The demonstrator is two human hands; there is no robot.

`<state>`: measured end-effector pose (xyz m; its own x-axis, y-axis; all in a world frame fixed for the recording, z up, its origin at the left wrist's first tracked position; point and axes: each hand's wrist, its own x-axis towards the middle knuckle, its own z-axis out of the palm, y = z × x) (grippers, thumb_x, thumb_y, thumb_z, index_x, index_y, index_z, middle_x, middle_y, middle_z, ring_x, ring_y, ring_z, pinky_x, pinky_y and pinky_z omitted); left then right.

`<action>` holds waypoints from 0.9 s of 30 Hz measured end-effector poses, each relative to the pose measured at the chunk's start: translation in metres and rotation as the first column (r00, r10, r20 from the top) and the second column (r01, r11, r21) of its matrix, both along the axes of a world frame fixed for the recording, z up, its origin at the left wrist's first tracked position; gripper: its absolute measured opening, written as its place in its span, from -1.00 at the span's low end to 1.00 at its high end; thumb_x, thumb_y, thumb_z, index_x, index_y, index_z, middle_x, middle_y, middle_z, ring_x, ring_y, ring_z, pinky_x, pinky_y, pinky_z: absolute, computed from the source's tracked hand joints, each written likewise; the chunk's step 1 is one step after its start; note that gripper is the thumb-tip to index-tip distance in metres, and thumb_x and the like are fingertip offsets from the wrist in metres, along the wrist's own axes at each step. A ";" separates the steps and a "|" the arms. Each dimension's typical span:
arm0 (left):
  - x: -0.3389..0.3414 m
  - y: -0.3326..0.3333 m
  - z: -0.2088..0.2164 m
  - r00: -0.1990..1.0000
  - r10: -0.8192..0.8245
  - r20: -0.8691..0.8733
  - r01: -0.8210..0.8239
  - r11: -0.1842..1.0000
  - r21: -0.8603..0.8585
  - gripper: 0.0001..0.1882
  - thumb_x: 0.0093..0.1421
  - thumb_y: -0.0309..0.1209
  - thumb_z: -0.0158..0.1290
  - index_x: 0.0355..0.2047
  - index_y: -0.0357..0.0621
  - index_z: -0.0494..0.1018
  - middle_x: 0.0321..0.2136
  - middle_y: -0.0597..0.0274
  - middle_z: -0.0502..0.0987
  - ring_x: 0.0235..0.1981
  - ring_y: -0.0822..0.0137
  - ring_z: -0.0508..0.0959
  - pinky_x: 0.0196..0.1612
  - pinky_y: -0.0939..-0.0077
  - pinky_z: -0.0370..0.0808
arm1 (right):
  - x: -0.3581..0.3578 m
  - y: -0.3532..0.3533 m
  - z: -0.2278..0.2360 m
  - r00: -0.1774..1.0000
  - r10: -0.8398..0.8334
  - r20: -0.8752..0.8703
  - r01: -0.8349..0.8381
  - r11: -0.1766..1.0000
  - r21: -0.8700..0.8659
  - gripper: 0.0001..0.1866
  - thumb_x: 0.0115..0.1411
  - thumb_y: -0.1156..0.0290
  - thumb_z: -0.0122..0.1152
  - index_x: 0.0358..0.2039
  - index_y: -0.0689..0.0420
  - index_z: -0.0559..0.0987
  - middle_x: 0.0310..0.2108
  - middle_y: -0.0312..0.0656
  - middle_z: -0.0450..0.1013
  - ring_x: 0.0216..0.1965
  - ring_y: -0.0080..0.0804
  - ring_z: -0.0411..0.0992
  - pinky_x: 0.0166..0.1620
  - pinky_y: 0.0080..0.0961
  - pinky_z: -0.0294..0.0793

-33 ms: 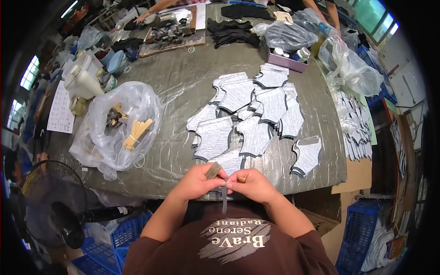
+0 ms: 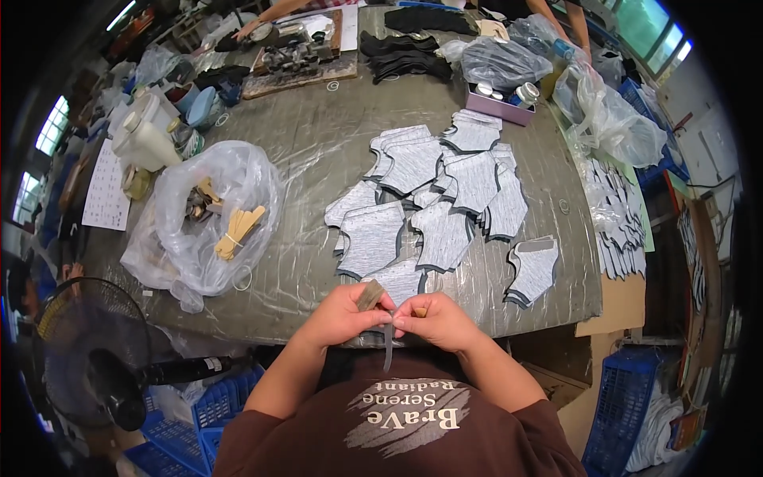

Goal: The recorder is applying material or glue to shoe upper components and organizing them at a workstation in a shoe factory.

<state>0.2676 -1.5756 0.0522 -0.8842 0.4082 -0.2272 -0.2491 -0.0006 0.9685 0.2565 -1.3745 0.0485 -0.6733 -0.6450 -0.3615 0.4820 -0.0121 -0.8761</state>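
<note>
My left hand (image 2: 346, 318) and my right hand (image 2: 440, 319) meet at the table's front edge, fingers pinched together. Between their fingertips is a narrow grey strip (image 2: 389, 350), one end hanging toward my shirt. A folded olive-brown strip bundle (image 2: 369, 295) is tucked in my left hand and sticks up past its fingers. Against my right fingers shows a small tan piece (image 2: 420, 312), mostly hidden. Just beyond my hands lies a grey-streaked cut fabric piece (image 2: 395, 278) with dark edges. Stacks of the same shape (image 2: 371, 236) spread behind it, and one stack (image 2: 532, 270) sits apart at right.
A clear plastic bag (image 2: 262, 179) at left holds a tied bundle of tan strips (image 2: 238, 232). Bottles, tubs and a purple box (image 2: 499, 108) stand farther back. A black fan (image 2: 95, 358) is at lower left. Blue crates (image 2: 624, 409) flank the table; other people's arms show at the far side.
</note>
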 end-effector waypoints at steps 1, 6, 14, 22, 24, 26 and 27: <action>0.001 0.000 -0.001 0.998 -0.002 0.070 -0.003 0.997 0.074 -0.86 0.00 -0.56 0.13 -0.39 -0.24 0.44 -0.47 0.35 0.48 -0.41 0.57 0.44 -0.32 0.67 0.40 | 0.000 0.000 0.000 0.998 0.015 0.057 -0.012 0.999 -0.039 -0.90 0.12 0.51 0.11 -0.42 0.29 0.51 -0.50 -0.24 0.47 -0.44 -0.59 0.41 -0.30 -0.68 0.37; -0.001 -0.004 -0.007 0.996 -0.068 0.050 0.063 0.993 0.100 -0.85 -0.01 -0.58 0.13 -0.39 -0.24 0.43 -0.48 0.36 0.48 -0.41 0.58 0.45 -0.31 0.68 0.41 | 0.001 -0.002 0.007 0.989 0.023 0.143 -0.013 0.997 -0.073 -0.91 0.09 0.49 0.17 -0.43 0.25 0.52 -0.52 -0.22 0.48 -0.55 -0.65 0.36 -0.49 -0.77 0.29; -0.001 0.002 -0.007 0.993 -0.076 0.086 0.049 0.958 0.282 -0.88 0.01 -0.60 0.10 -0.39 -0.24 0.43 -0.41 0.38 0.43 -0.40 0.59 0.42 -0.33 0.73 0.39 | 0.008 -0.009 0.001 0.951 -0.048 0.305 0.101 0.982 -0.161 -0.89 0.14 0.44 0.07 -0.50 0.15 0.43 -0.59 -0.30 0.39 -0.63 -0.74 0.23 -0.61 -0.82 0.13; 0.008 0.000 -0.007 0.829 0.077 -0.554 -0.203 0.965 -0.169 -0.92 -0.03 -0.62 0.11 -0.48 -0.26 0.46 -0.43 0.26 0.43 -0.41 0.42 0.45 -0.32 0.59 0.39 | 0.003 -0.013 -0.004 0.722 -0.498 0.481 0.631 0.759 -0.161 -0.92 0.23 0.44 -0.16 -0.42 0.09 0.29 -0.49 -0.19 0.31 -0.63 -0.62 0.17 -0.65 -0.75 0.11; 0.013 -0.007 -0.012 0.846 0.224 -0.484 -0.322 0.938 -0.130 -0.92 -0.03 -0.62 0.11 -0.48 -0.25 0.47 -0.46 0.28 0.44 -0.43 0.44 0.45 -0.33 0.60 0.39 | -0.010 0.014 -0.035 0.764 -0.412 0.496 0.630 0.646 -0.432 -0.95 0.22 0.44 -0.12 -0.40 0.09 0.30 -0.45 -0.17 0.35 -0.59 -0.58 0.25 -0.64 -0.74 0.14; 0.011 -0.010 -0.012 0.853 0.499 -0.152 -0.521 0.829 -0.204 -0.90 -0.02 -0.62 0.12 -0.44 -0.26 0.48 -0.52 0.34 0.46 -0.52 0.52 0.44 -0.42 0.66 0.39 | -0.016 0.023 -0.046 0.808 -0.332 0.488 0.590 0.467 -0.659 -0.96 0.20 0.43 -0.08 -0.37 0.10 0.30 -0.41 -0.15 0.39 -0.55 -0.55 0.32 -0.63 -0.73 0.18; 0.009 -0.012 -0.014 0.853 0.499 -0.151 -0.521 0.828 -0.207 -0.90 -0.02 -0.62 0.12 -0.44 -0.26 0.48 -0.52 0.34 0.46 -0.52 0.52 0.44 -0.42 0.66 0.39 | -0.018 0.022 -0.043 0.815 -0.578 0.039 0.536 0.727 -0.429 -0.93 0.16 0.41 -0.01 -0.36 0.09 0.34 -0.40 -0.18 0.40 -0.52 -0.51 0.37 -0.63 -0.68 0.23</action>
<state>0.2771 -1.5879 0.0380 -0.9720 -0.1617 -0.1706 -0.1914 0.1227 0.9738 0.2389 -1.3522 0.0058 -0.9741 -0.2134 -0.0751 0.1933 -0.6122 -0.7667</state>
